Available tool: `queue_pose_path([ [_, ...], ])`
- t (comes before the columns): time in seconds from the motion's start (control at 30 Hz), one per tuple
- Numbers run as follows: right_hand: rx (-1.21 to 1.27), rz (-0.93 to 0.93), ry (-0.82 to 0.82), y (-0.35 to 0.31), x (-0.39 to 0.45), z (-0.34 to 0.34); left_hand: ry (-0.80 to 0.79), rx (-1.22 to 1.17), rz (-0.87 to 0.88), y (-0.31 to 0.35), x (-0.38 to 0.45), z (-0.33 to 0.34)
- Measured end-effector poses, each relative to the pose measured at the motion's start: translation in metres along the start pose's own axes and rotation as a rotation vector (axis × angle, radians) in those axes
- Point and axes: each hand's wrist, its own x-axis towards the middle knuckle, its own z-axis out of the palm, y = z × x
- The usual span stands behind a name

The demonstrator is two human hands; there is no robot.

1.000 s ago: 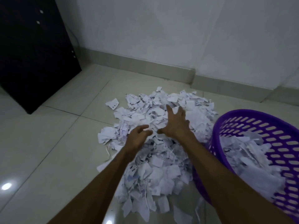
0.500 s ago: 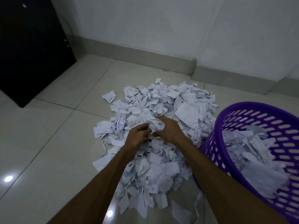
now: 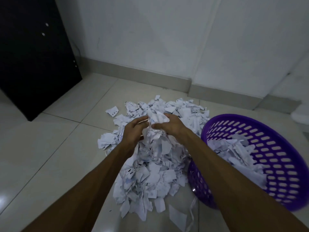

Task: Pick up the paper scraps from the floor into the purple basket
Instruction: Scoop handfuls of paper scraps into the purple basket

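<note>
A bunch of paper scraps (image 3: 155, 126) is held pressed between the left hand (image 3: 133, 131) and the right hand (image 3: 170, 125), raised just above the far part of the pile of scraps (image 3: 150, 164) that lies on the tiled floor (image 3: 50, 156). The fingers of both hands are curled inward around the bunch from opposite sides, so that it is squeezed together rather than pinched at one edge; such a two-sided clasp is judged to be chosen because loose, light pieces would slip out of a single hand. Some scraps trail down from the bunch toward the pile, and these may be shed when the bunch is carried. The purple basket (image 3: 284, 164) is set touching the pile on its right side, tilted with its mouth toward the pile, presumably so that each handful need only be swung a short way. It is already partly filled with scraps. A single loose scrap (image 3: 112, 111) lies just left of the pile's far edge, and a dark cabinet (image 3: 33, 56) stands well left of the pile against the wall (image 3: 167, 39). Much of the pile is judged to remain, so the task is far from finished.
</note>
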Motion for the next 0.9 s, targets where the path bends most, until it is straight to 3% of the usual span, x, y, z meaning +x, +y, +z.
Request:
queue_pose_path([
  [0.3,0.189,-0.027,0.063,-0.06,-0.034,-0.054,0.0,-0.124,0.124,0.063,-0.02,0.039],
  [0.5,0.217,-0.101,0.085,-0.089,-0.075,-0.113,-0.088,-0.203,0.16,0.1,-0.043,0.086],
  [0.77,0.179,-0.036,0.101,-0.052,-0.113,-0.176,-0.262,-0.109,0.108,0.09,-0.073,0.144],
  [0.9,0.021,0.074,0.141,-0.018,-0.117,-0.191,-0.468,0.09,0.018,0.074,-0.083,0.157],
])
